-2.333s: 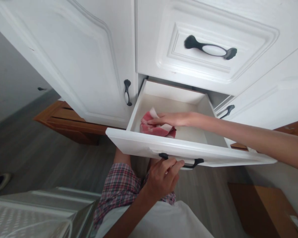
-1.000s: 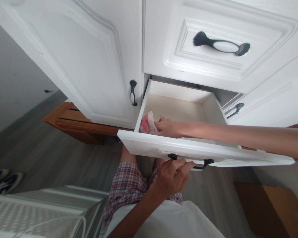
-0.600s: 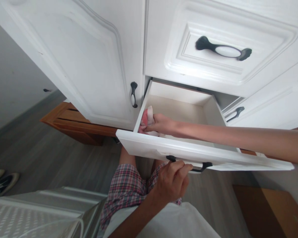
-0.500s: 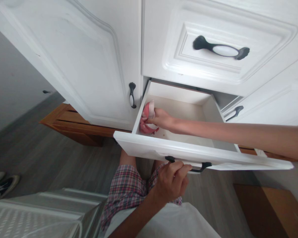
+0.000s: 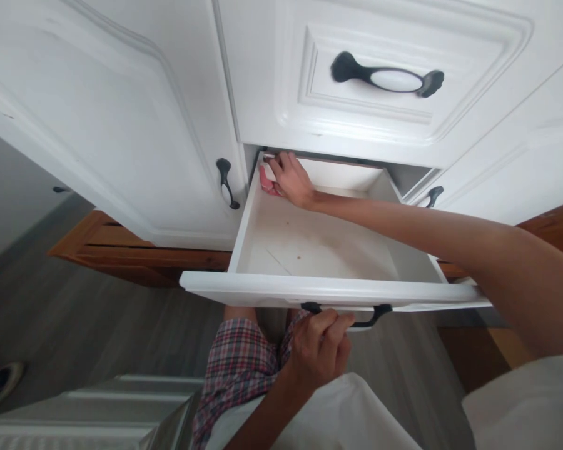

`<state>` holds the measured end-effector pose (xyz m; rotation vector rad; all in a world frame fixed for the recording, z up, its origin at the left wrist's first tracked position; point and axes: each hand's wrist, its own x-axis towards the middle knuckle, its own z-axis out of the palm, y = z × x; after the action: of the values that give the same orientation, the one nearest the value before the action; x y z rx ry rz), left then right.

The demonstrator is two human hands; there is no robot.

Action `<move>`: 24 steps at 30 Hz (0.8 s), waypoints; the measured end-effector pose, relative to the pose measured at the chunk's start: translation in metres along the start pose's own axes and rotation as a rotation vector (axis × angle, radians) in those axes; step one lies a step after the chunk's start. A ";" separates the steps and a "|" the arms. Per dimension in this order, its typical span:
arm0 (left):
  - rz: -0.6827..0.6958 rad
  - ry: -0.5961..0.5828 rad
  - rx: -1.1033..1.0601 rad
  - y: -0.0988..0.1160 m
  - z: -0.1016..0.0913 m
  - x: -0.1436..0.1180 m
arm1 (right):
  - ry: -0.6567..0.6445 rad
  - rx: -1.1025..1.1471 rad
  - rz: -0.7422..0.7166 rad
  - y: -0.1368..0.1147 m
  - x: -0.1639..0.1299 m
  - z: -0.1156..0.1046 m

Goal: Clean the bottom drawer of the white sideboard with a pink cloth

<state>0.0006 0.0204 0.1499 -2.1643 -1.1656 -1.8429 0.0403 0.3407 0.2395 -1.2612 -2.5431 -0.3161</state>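
Red-and-white cloth (image 5: 266, 179) moves to white drawer (image 5: 328, 250), back corner, 10 o'clock | right hand (image 5: 291, 178) clamped on it | left hand (image 5: 321, 350) gripping black handle (image 5: 381, 312), 6 o'clock

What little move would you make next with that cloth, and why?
Perhaps the right hand should draw the red cloth forward across the drawer floor: the cloth is in the back corner, while dark specks show nearer the front, and the left hand holds the handle.
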 end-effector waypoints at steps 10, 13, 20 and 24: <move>0.012 -0.029 -0.018 -0.006 -0.007 0.004 | -0.180 -0.290 -0.146 0.030 -0.011 -0.038; -0.005 -0.016 -0.033 -0.005 -0.006 0.003 | -0.237 -0.358 -0.094 0.057 -0.042 -0.057; -0.027 -0.012 -0.084 -0.005 -0.004 0.003 | -0.349 -0.491 0.193 0.116 -0.123 -0.090; -0.017 -0.040 -0.061 -0.005 -0.006 0.004 | -0.370 -0.470 0.296 0.119 -0.128 -0.096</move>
<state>-0.0074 0.0232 0.1532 -2.2409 -1.1540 -1.8746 0.2243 0.2863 0.2935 -2.0086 -2.6046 -0.7002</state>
